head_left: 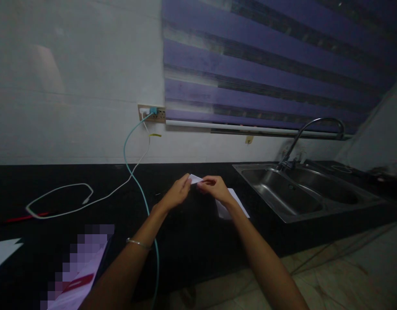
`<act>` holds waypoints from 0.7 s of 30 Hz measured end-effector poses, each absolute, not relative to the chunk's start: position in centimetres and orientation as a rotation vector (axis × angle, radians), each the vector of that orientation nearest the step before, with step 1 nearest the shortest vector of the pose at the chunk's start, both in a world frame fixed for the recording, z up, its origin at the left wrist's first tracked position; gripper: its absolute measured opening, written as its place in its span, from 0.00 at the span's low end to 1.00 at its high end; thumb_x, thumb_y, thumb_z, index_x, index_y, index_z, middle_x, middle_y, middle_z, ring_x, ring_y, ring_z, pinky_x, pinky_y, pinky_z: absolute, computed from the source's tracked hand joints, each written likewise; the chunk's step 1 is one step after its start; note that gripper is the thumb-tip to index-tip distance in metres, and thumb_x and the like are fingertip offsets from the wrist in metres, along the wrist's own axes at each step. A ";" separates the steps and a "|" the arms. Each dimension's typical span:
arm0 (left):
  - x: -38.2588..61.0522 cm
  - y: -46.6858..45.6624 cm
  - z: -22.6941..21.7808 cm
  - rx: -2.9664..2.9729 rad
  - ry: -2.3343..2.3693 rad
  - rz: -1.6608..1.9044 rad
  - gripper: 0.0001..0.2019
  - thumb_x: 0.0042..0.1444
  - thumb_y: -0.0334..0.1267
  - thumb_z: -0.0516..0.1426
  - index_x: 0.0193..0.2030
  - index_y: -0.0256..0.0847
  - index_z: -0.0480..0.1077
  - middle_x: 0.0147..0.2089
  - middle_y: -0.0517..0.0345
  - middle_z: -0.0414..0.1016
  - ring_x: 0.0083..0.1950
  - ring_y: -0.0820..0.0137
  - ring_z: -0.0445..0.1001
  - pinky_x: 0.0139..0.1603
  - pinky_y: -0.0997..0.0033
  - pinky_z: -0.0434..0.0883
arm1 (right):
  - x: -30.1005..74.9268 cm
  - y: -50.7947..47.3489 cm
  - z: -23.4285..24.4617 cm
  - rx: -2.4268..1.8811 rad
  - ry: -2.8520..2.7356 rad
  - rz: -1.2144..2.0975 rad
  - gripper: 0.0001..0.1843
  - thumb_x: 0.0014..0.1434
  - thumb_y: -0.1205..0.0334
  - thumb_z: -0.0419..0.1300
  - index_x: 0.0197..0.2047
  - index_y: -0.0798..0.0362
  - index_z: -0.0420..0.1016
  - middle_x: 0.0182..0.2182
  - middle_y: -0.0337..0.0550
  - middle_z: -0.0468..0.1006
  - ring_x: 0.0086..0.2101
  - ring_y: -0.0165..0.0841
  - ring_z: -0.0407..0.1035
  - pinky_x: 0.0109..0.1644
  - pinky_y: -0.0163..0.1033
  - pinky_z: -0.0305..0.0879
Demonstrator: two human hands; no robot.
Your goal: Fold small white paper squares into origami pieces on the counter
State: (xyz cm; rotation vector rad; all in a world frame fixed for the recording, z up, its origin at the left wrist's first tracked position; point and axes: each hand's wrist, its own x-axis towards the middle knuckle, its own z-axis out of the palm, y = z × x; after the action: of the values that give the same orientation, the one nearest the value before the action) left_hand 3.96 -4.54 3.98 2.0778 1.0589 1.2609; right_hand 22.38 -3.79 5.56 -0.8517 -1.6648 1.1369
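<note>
Small white paper piece (195,178) held above black desk (192,232), near sink (282,193). Left hand (178,193) and right hand (214,188) meet at it, forearms stretched forward, fingers pinching opposite ends. Paper's shape blurred; white sheet (239,206) partly hidden behind right wrist.

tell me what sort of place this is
Most likely a home kitchen: a steel double sink with a curved tap is set into a black counter, below a striped blind. The left hand and right hand pinch a small paper above that counter.
</note>
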 end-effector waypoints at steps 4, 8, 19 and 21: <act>4.5 -4.9 4.3 2.123 1.009 1.225 0.19 0.66 0.48 0.42 0.41 0.37 0.66 0.35 0.54 0.72 0.35 0.69 0.69 0.37 0.70 0.65 | 21.7 -4.1 5.4 -0.840 -1.671 1.080 0.17 0.48 0.51 0.67 0.33 0.57 0.77 0.23 0.39 0.75 0.23 0.27 0.66 0.27 0.32 0.61; 4.7 -5.4 4.7 2.134 1.007 1.214 0.18 0.66 0.48 0.43 0.40 0.37 0.66 0.35 0.54 0.72 0.35 0.69 0.69 0.38 0.70 0.65 | 21.5 -3.9 5.0 -0.878 -1.653 0.980 0.18 0.49 0.49 0.66 0.25 0.58 0.75 0.20 0.40 0.74 0.21 0.27 0.64 0.25 0.32 0.58; 4.9 -5.4 5.0 2.137 1.038 1.226 0.19 0.66 0.48 0.41 0.37 0.38 0.66 0.32 0.56 0.71 0.33 0.70 0.67 0.36 0.71 0.64 | 22.3 -3.7 5.0 -0.760 -1.710 1.033 0.23 0.56 0.44 0.59 0.31 0.58 0.79 0.26 0.45 0.77 0.24 0.29 0.67 0.30 0.34 0.64; 4.8 -5.5 5.0 2.135 1.051 1.230 0.20 0.66 0.49 0.41 0.37 0.38 0.65 0.32 0.56 0.70 0.33 0.70 0.67 0.36 0.71 0.64 | 22.3 -3.8 5.1 -0.772 -1.727 0.998 0.23 0.56 0.44 0.59 0.30 0.58 0.79 0.25 0.44 0.77 0.23 0.29 0.66 0.30 0.34 0.64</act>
State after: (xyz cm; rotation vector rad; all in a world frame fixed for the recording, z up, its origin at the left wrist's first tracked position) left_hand 4.78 -5.46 5.05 2.1351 1.0507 1.2296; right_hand 22.29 -3.76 5.05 -0.7717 -1.7271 0.9979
